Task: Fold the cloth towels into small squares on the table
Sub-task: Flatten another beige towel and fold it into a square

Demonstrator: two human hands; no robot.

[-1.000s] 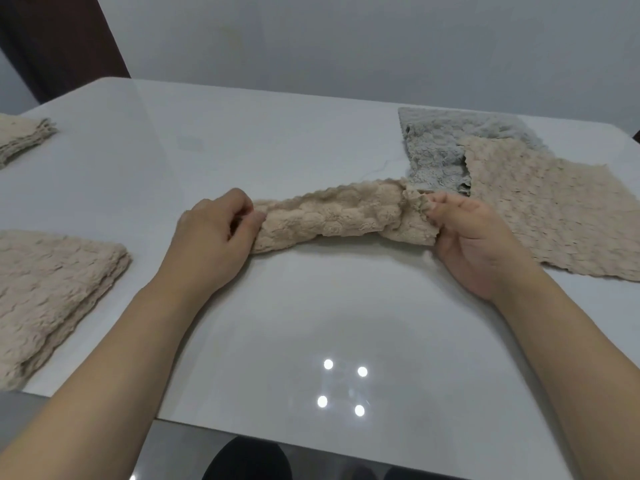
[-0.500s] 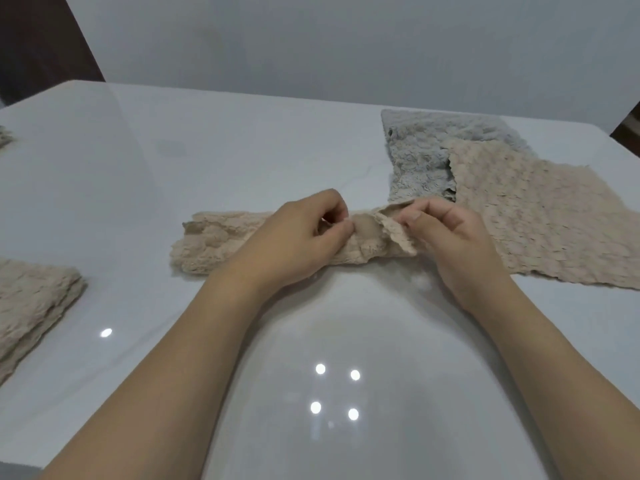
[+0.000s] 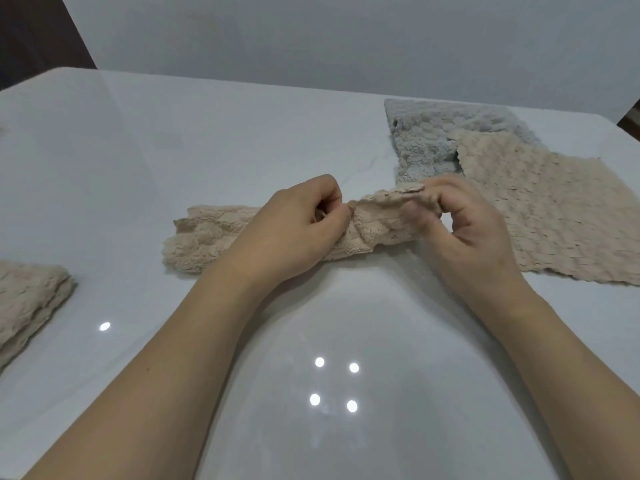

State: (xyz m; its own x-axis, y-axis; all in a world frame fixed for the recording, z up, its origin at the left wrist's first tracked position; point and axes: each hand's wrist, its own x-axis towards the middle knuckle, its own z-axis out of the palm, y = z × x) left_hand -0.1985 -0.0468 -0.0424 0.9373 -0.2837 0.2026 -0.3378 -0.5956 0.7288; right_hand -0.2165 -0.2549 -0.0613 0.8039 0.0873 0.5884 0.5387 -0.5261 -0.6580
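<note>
A beige bumpy towel lies bunched into a long strip across the middle of the white table. My left hand pinches the strip near its middle, fingers closed on the fabric. My right hand pinches the strip's right end and lifts that corner slightly off the table. The left end of the strip rests loose on the table. Part of the strip is hidden under my left hand.
A flat beige towel lies unfolded at the right, overlapping a grey towel behind it. A folded beige towel sits at the left edge. A grey wall stands behind the table.
My left hand let go of the strip's left end and slid right to its middle, close to my right hand. The strip's left end now lies free on the table.
</note>
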